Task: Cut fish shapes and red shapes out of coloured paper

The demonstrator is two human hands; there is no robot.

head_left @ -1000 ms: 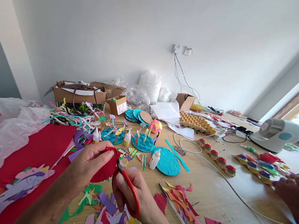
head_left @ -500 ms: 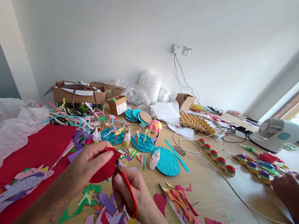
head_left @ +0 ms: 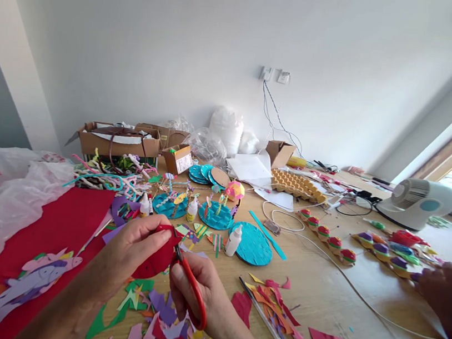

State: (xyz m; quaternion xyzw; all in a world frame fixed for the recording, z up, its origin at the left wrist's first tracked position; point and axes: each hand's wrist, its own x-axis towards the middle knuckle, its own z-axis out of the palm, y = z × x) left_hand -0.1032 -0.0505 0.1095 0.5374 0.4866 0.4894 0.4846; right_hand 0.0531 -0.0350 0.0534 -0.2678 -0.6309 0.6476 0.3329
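My left hand (head_left: 140,243) pinches a piece of red paper (head_left: 158,258) between thumb and fingers, held above the table. The fingers of my right hand (head_left: 196,286) are wrapped through the handles of a pair of scissors (head_left: 196,295) with orange-red grips. Their dark blades point up and left and meet the right edge of the red paper; how far apart the blades stand is hard to make out. Below both hands lies a heap of coloured paper scraps (head_left: 161,329). Several paper fish cutouts (head_left: 40,278) rest on a large red sheet (head_left: 71,221) to the left.
Glue bottles (head_left: 233,242) and blue discs (head_left: 255,245) stand beyond my hands. A silver-and-black pen-like tool (head_left: 262,312) lies among scraps at right. A white cable (head_left: 355,286) crosses the table towards another person's hands (head_left: 446,296). A fan (head_left: 419,202) stands at far right.
The scissors and red paper have shifted very slightly, the paper turning a little in my left hand. At the right, the other person's hands have moved a little.
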